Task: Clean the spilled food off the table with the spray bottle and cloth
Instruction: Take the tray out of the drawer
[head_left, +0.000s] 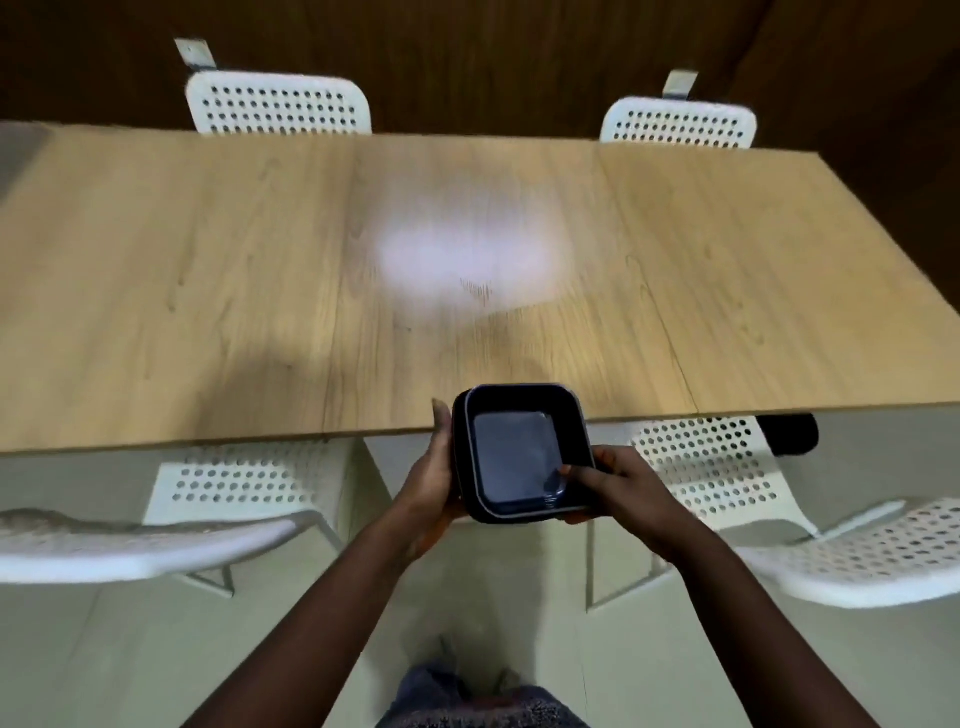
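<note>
A black square food container (522, 452) hangs at the near edge of the wooden table (208, 291), held between both hands. My left hand (434, 483) grips its left side. On the container's right corner sits my right hand (613, 488), thumb inside the rim. The container looks empty. A few small dark marks (478, 289) lie on the tabletop near the middle, beside a bright light reflection. No spray bottle or cloth is in view.
Two white perforated chairs (278, 104) (680, 122) stand at the table's far side. Two more (228, 499) (727, 467) are tucked at the near side, left and right of me. A dark object (789, 434) sits under the table's right edge.
</note>
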